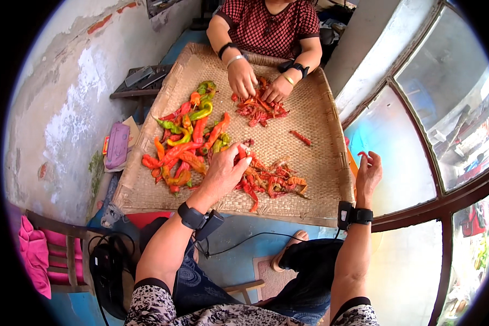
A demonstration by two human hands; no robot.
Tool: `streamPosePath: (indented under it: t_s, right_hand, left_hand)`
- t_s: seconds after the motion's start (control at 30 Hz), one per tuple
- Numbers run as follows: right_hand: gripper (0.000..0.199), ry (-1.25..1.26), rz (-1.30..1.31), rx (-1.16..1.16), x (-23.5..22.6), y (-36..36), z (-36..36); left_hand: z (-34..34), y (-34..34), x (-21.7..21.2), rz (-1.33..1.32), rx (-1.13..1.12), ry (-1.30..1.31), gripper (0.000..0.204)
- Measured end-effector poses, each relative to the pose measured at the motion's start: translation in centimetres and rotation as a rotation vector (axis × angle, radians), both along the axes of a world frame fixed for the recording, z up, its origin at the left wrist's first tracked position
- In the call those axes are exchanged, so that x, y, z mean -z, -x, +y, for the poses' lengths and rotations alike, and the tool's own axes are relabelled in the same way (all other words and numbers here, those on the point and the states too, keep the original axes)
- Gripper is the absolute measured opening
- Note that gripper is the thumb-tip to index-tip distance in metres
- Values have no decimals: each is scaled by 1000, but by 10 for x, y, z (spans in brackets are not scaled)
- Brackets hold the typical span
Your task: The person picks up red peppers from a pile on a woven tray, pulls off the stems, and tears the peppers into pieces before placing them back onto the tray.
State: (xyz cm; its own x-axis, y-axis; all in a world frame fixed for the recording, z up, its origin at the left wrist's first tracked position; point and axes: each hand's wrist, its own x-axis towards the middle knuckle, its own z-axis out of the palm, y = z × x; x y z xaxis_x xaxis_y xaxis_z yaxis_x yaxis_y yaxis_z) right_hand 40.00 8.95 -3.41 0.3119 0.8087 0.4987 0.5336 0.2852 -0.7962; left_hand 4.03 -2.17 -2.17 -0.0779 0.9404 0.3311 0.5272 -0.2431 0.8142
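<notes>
My left hand (pixel 223 173) is over the middle of a woven tray (pixel 315 179), its fingers closed on a red chili pepper (pixel 241 154) that they partly hide. Just beyond the tray's right rim, my right hand (pixel 368 175) is raised, pinching a small curled red piece of pepper (pixel 362 154). Below and right of my left hand lies a loose pile of wrinkled, dried-looking red peppers (pixel 271 180). To its left spreads a heap of smoother red, orange and green peppers (pixel 186 146). A lone dried red pepper (pixel 300 138) rests on the weave nearer the right side.
Across the tray, a co-worker's two hands (pixel 243 79) handle another pile of dried red peppers (pixel 261 110). A peeling wall (pixel 65 108) stands at left, with a purple pouch (pixel 117 145) near it. Windows (pixel 399 146) line the right. A cable (pixel 255 235) runs between my wrist straps.
</notes>
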Motion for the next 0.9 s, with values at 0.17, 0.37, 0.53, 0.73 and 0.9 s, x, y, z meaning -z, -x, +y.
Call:
streamPosePath:
  t_s: [0.17, 0.37, 0.53, 0.73, 0.9]
  right_hand:
    - [32, 140, -521, 85, -2, 19, -13]
    - [38, 383, -795, -830, -8, 96, -59]
    - [51, 311, -958, -752, 8, 107, -64]
    - [41, 340, -883, -694, 8, 104, -62]
    - [22, 294, -941, -617, 8, 111, -55]
  left_hand:
    - [0, -1, -3, 25, -17, 1, 19]
    - [-2, 0, 0, 10, -9, 5, 16]
    - [-4, 0, -9, 2, 5, 14, 17]
    - [-5, 0, -4, -3, 4, 77, 18]
    - [-4, 0, 1, -19, 15, 55, 18]
